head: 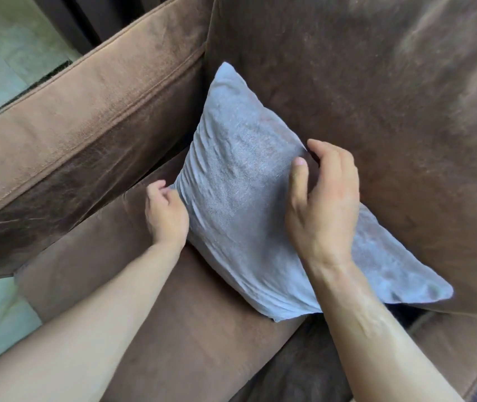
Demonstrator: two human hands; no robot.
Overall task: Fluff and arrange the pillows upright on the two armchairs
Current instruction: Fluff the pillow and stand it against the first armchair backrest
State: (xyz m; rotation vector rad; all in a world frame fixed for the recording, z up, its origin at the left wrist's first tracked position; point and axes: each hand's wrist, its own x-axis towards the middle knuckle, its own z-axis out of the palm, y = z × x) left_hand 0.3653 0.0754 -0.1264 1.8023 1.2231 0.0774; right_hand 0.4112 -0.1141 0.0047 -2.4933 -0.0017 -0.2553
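Left hand pinches the grey pillow edge; right hand grip curls loosely over its top corner

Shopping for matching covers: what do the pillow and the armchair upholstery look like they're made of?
Pillow: soft grey-blue woven or fleecy fabric, matte, judging by its fine wrinkles. Armchair: brown suede-like or velvety microfibre, going by its brushed light-and-dark nap marks.

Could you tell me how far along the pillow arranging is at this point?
Done: the grey pillow already stands against the brown armchair's backrest. In hand: the left hand pinches its side edge while the right hand cups its top edge. Left: the second armchair is out of view.
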